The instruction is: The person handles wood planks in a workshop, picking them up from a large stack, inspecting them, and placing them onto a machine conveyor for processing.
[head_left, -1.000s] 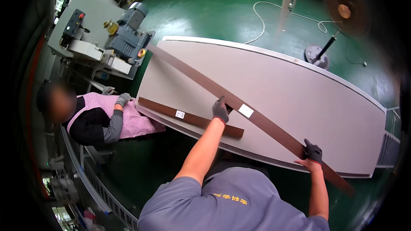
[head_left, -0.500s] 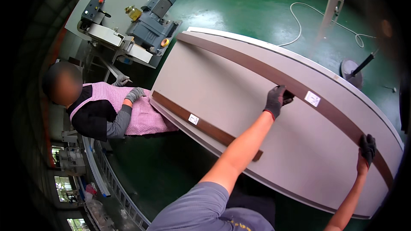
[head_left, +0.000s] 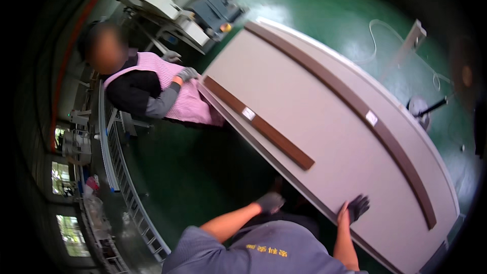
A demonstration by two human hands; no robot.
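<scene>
A long brown strip (head_left: 350,96) with a white label lies along the far side of the pale grey-pink panel (head_left: 304,116). Nearer to me rests a shorter brown strip (head_left: 276,139), also labelled, close to the panel's near edge. My right hand (head_left: 358,208), in a dark glove with bare fingertips not discernible, is at the near edge of the panel, fingers stretched over its surface. Off the panel, in front of my body, my left hand (head_left: 270,203) is dark-gloved too. Motion blurs its fingers, so whether it holds anything is unclear.
At the panel's left end stands a person (head_left: 167,86) in a pink checked apron and grey gloves. Behind is a machine with a grey motor (head_left: 210,10). A ladder (head_left: 132,182) lies at left. A post (head_left: 408,43) and round-based stand (head_left: 418,109) are beyond the panel.
Both my hands have left the long strip. My left drew back to my body; my right came to the panel's near edge. The long strip now sits nearer the far edge's middle, its near end exposed.
</scene>
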